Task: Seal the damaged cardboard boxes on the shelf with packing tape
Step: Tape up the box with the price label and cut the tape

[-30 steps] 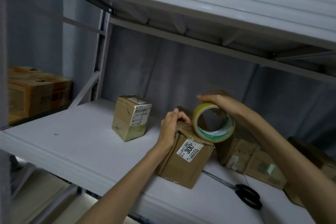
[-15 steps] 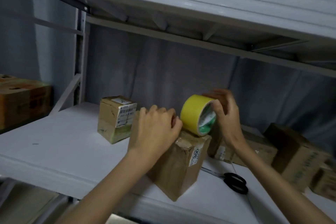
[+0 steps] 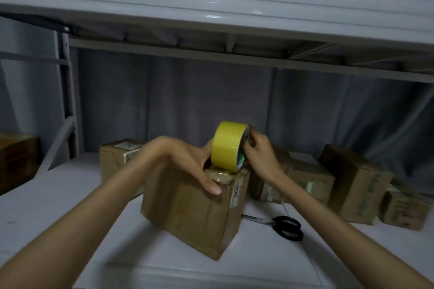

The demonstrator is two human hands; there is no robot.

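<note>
Standing at the far left, beyond the shelf (image 3: 58, 195) upright, is a dim orange carton (image 3: 16, 162). Next, near the shelf's back left, a small box (image 3: 115, 159) sits partly hidden behind the left forearm. At mid-shelf, near the front edge, the box in hand (image 3: 187, 209) stands tilted, one lower edge raised off the shelf; its top is crumpled and carries old clear tape. The left hand (image 3: 180, 162) lies over that top, fingers straight and pressing down, thumb reaching toward the near top edge, holding nothing. The yellow tape roll (image 3: 229, 145) stands on edge on the box top, touching it. The right hand (image 3: 258, 152) grips the roll at its core side, fingers curled round the rim. Whether a free tape end is already stuck down cannot be told. Judgement: the strip is only starting. To do it well, the left hand should pin the flap and the tape end flat while the roll is drawn straight across the seam and down the side, kept taut; the tilted box may rock. Scissors (image 3: 281, 226) lie just right of the box, ready for cutting. Further boxes (image 3: 352, 183) line the back right.
</note>
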